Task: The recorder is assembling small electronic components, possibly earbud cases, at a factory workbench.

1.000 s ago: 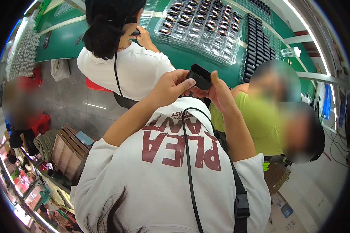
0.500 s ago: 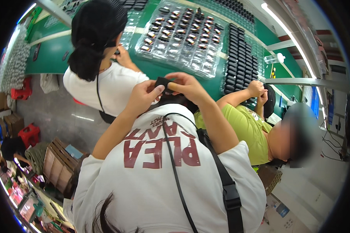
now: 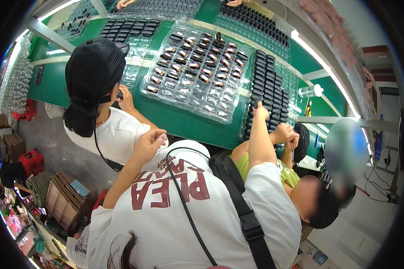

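Note:
My right hand (image 3: 260,112) reaches out over a tray of black oval cases (image 3: 268,85) at the right of the table. Its fingers pinch a small black case (image 3: 256,101) just above the rows. In front of my chest, my left hand (image 3: 149,143) is raised with fingers loosely bent and nothing visible in it; the thumb tip looks pale. Ahead of both hands lies a clear plastic tray (image 3: 191,104) with many small black parts (image 3: 194,65) bearing white and orange bits. Several of its front pockets hold no black part.
A person in white (image 3: 110,139) works close on my left, and one in light green (image 3: 286,172) on my right. A clear bottle (image 3: 310,91) lies beyond the right tray, below a metal rail (image 3: 332,121). More black cases (image 3: 129,28) stand at the back.
My hands have parted from the black piece both held before my chest. The right has stretched out to the right tray; the left has drawn down and left.

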### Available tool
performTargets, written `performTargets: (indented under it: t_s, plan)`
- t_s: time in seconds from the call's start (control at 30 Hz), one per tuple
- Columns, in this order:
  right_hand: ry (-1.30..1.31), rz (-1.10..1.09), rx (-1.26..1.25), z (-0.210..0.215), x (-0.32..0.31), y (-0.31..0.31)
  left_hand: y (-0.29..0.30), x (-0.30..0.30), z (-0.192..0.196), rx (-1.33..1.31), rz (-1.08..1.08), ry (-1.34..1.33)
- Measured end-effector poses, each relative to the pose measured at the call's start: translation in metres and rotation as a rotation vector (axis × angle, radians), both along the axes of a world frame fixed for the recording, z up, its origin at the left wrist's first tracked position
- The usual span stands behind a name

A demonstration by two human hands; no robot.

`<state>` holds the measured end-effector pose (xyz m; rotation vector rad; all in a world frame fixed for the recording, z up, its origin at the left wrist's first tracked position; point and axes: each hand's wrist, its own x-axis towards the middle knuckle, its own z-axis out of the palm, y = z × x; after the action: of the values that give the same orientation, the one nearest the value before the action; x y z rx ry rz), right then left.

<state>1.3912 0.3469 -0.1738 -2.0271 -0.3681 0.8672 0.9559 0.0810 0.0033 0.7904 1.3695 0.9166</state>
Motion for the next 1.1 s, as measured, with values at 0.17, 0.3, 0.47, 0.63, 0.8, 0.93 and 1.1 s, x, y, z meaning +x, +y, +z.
performTargets:
  t_s: [0.17,0.3,0.47,0.63,0.8,0.93,1.1]
  plan:
    - [-0.026,-0.234,-0.079,-0.032,0.044,0.005,0.012,0.012,-0.003,-0.023,0.032,-0.023]
    - [0.04,-0.3,-0.038,-0.052,0.093,0.006,0.023,0.018,-0.009,-0.056,0.021,-0.076]
    - [-0.727,0.102,-0.367,0.04,-0.013,0.036,0.016,0.023,-0.018,-0.066,0.138,0.013]
    - [-0.546,0.64,0.04,0.005,-0.034,0.157,0.024,0.034,-0.011,-0.133,0.151,0.042]
    - [-0.224,0.807,-0.053,-0.005,-0.108,0.229,0.028,0.038,-0.012,-0.173,0.201,0.13]
    - [-0.132,0.933,-0.212,-0.011,-0.11,0.25,0.034,0.044,-0.012,-0.204,0.219,0.133]
    - [-0.199,0.882,-0.316,-0.012,-0.116,0.263,0.041,0.044,-0.015,-0.222,0.206,0.17]
